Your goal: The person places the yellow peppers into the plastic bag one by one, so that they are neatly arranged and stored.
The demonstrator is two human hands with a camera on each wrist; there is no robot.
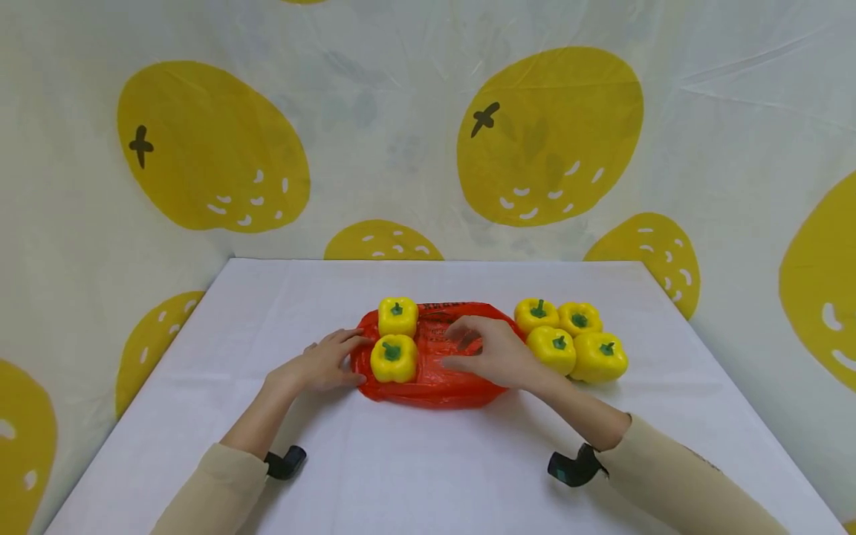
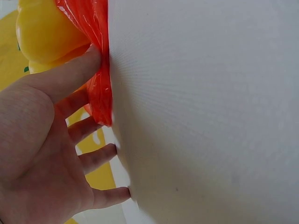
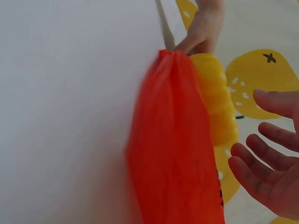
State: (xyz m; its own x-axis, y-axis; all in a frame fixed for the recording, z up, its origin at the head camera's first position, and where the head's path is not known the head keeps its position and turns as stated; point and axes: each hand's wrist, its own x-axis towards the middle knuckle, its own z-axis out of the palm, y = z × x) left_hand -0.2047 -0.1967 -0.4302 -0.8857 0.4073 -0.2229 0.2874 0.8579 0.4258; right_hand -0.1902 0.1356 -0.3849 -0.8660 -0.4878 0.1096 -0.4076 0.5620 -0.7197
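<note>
A red plastic bag [image 1: 435, 390] with dark print lies flat on the white tabletop. Two yellow bell peppers with green stems are on its left part, a rear one [image 1: 403, 324] and a front one [image 1: 394, 368]. My left hand [image 1: 325, 364] is at the bag's left edge, fingers spread; in the left wrist view its thumb [image 2: 77, 72] touches the red plastic. Over the right half of the bag hovers my right hand [image 1: 493, 351], holding nothing. Its loosely bent fingers [image 3: 257, 175] are apart from the bag in the right wrist view.
Several more yellow bell peppers [image 1: 552, 355] stand in a cluster just right of the bag, close to my right hand. White cloth [image 1: 414, 468] covers the table. Behind it hangs a curtain [image 1: 381, 148] printed with large yellow fruit.
</note>
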